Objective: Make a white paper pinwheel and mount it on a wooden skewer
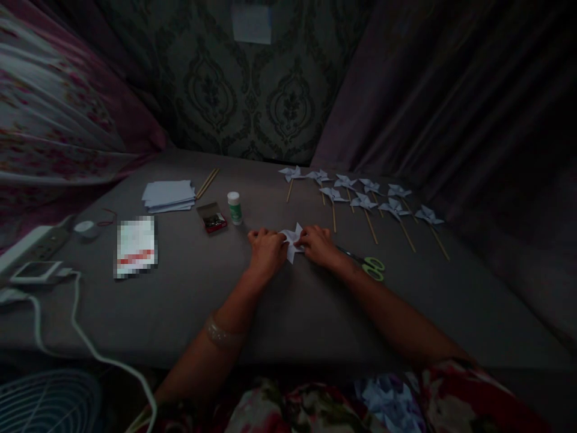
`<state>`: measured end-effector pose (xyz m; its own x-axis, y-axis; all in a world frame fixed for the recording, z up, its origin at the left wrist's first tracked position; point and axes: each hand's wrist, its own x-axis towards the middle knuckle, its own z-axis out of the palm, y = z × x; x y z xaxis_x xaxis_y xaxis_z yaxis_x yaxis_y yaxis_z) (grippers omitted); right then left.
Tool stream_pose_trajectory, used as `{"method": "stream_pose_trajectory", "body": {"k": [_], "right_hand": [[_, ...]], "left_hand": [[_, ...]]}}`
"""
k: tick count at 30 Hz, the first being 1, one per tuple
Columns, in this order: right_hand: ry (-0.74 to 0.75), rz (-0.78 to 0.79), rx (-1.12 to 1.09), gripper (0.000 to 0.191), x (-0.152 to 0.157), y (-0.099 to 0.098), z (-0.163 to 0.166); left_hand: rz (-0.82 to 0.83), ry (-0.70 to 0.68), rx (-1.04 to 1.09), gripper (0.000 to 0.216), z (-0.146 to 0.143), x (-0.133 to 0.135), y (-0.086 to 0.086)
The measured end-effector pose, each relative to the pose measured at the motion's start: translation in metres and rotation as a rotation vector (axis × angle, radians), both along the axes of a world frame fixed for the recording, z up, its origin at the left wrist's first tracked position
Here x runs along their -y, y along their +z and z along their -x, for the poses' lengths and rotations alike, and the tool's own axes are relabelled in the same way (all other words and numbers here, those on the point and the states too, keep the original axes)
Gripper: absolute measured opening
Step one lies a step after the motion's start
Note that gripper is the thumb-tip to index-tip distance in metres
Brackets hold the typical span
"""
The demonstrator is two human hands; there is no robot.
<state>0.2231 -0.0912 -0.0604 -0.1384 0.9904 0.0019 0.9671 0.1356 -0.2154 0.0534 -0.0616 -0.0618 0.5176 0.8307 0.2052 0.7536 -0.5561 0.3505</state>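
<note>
A small white paper pinwheel (293,240) lies on the grey surface (288,313) between my two hands. My left hand (267,249) pinches its left side with curled fingers. My right hand (319,243) presses and grips its right side, fingers closed on the paper. Green-handled scissors (372,266) lie just right of my right wrist. Several finished white pinwheels on wooden sticks (365,201) are laid out in rows behind and to the right.
A glue bottle (234,208), a small open box (211,217), a stack of white paper (168,195) and wooden sticks (207,182) lie at the back left. A power strip (36,243), a charger cable (76,325) and a printed sheet (135,245) sit left. Curtains hang behind.
</note>
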Motion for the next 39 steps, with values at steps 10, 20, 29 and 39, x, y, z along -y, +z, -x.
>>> {"method": "stream_pose_trajectory", "body": {"k": [10,20,29,39], "right_hand": [[-0.193,-0.002,-0.150,0.039,-0.003,-0.009,-0.004],[-0.084,-0.127,-0.034,0.039,0.016,-0.003,0.005],[-0.253,-0.204,-0.210,0.036,-0.005,0.001,-0.009],[-0.305,-0.321,-0.292,0.037,0.011,-0.035,-0.037]], "left_hand": [[-0.002,0.016,-0.038,0.027,-0.004,-0.002,-0.007],[-0.006,0.009,-0.031,0.027,-0.005,-0.002,-0.007],[0.019,0.034,-0.032,0.026,-0.002,0.000,-0.004],[0.097,0.132,-0.054,0.022,-0.003,0.000,-0.007]]}}
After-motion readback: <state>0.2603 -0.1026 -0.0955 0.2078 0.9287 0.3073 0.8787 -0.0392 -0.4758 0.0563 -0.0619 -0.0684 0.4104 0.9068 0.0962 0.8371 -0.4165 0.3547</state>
